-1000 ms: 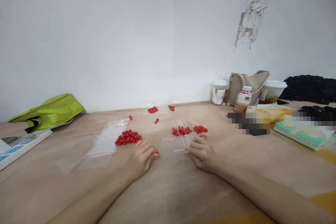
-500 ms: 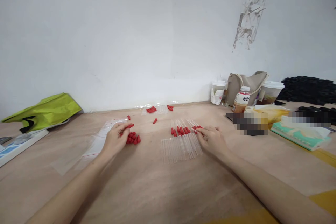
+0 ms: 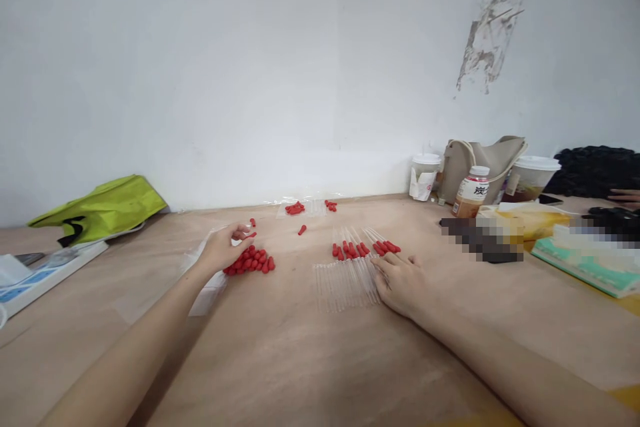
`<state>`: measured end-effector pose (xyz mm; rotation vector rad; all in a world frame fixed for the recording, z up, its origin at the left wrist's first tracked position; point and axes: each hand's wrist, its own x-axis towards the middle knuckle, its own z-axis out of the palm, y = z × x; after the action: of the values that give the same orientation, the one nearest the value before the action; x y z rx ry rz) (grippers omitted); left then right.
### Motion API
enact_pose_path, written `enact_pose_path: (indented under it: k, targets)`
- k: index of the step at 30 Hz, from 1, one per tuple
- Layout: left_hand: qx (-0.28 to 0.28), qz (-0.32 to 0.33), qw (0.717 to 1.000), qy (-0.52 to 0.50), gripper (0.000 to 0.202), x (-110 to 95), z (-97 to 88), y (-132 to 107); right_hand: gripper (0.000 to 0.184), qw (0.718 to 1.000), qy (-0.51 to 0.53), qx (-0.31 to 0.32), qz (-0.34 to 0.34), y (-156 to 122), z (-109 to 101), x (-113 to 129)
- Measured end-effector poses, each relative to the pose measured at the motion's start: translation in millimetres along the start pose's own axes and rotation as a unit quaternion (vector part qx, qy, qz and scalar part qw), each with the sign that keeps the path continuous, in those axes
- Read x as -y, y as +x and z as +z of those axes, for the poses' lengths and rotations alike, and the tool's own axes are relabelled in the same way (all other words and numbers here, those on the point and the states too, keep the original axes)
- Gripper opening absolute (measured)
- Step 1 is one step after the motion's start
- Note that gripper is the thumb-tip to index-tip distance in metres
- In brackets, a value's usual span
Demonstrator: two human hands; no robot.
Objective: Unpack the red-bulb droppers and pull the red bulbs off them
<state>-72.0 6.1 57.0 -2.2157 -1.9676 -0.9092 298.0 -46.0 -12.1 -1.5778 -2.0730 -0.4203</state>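
Note:
A heap of small red rubber caps (image 3: 253,260) lies on the brown table. My left hand (image 3: 223,248) rests at the heap's left edge, fingers curled, with a red cap pinched at the fingertips. To the right lies a row of clear glass tubes (image 3: 344,282). Behind it are several tubes fitted with red caps (image 3: 361,247). My right hand (image 3: 400,278) lies at the right end of the bare tubes, fingers bent down onto them; whether it grips one I cannot make out.
Clear zip bags (image 3: 206,280) lie under my left wrist. More red caps (image 3: 295,209) sit near the wall. A green bag (image 3: 103,207) is at the left. A beige bag (image 3: 480,163), a bottle (image 3: 471,191) and cups (image 3: 531,177) stand at the right.
My left hand moved from beside the tubes out to the red heap and pinched a cap. My right hand went forward to the capped tubes, then drew back to the bare row.

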Motion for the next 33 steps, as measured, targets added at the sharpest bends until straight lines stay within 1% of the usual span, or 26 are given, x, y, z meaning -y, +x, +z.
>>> enact_pose_path:
  k: [2,7,12,16,19,22,24,27,30,33]
  targets:
    - [0.018,0.004,0.999,0.03,0.032,-3.9,0.2,6.9,0.029,1.0,0.003,0.002,0.001,0.0,0.7,0.1]
    - [0.068,-0.03,0.992,0.106,0.027,-4.1,5.7,23.6,0.027,1.0,0.015,0.002,-0.009,0.4,2.8,-0.9]
    - [0.13,-0.047,0.982,0.131,0.022,-8.3,13.6,38.4,0.025,0.999,0.035,0.011,-0.014,0.2,-0.6,-0.7]
    - [0.177,-0.051,0.974,0.129,0.02,-12.5,18.2,44.3,0.025,0.998,0.058,0.019,-0.018,0.2,-2.9,-0.9]
    - [0.187,-0.054,0.973,0.125,0.027,-11.6,18.6,45.7,0.025,0.998,0.067,0.014,-0.016,0.8,-2.4,-1.4]
    - [0.165,-0.054,0.978,0.12,0.034,-14.9,16.9,44.5,0.026,0.997,0.07,0.006,-0.011,1.8,-1.9,-2.1]
    - [0.132,-0.044,0.984,0.11,0.032,-25.2,17.7,41.2,0.027,0.997,0.073,0.003,-0.004,3.1,-1.7,-2.9]
    - [0.097,-0.006,0.993,0.073,0.025,-55.5,28.3,31.3,0.029,0.996,0.091,0.01,0.022,6.1,-0.2,-5.7]
    - [0.119,0.038,0.992,0.014,0.018,-93.2,52.1,19.7,0.036,0.99,0.124,0.023,0.058,9.5,2.9,-11.2]
    - [0.161,0.024,0.986,-0.04,0.02,-121.3,80.9,14.7,0.041,0.984,0.151,0.027,0.09,12.1,5.0,-17.3]
